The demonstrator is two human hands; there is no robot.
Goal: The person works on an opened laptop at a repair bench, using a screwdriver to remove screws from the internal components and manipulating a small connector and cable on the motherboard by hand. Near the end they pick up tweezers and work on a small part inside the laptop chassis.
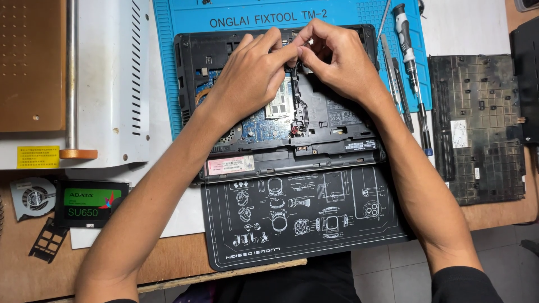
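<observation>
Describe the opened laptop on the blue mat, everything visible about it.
The opened laptop lies flat, underside up, on the blue mat, its bottom cover off. Its black plastic frame surrounds a blue circuit board, a memory module with a pale label, a fan at the lower left and a black metal bracket down the middle. A pinkish sticker sits on its near edge. The left hand and right hand meet over the bracket's top end, fingertips pinching there. Its near edge borders a black mat printed with white diagrams.

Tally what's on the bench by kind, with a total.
Hands: 2, left hand and right hand
Opened laptop: 1
Mats: 2, blue mat and black mat
Screwdriver: 1
Removed cover panel: 1
Boxed drive: 1
Cooling fan: 1
Total: 9
</observation>
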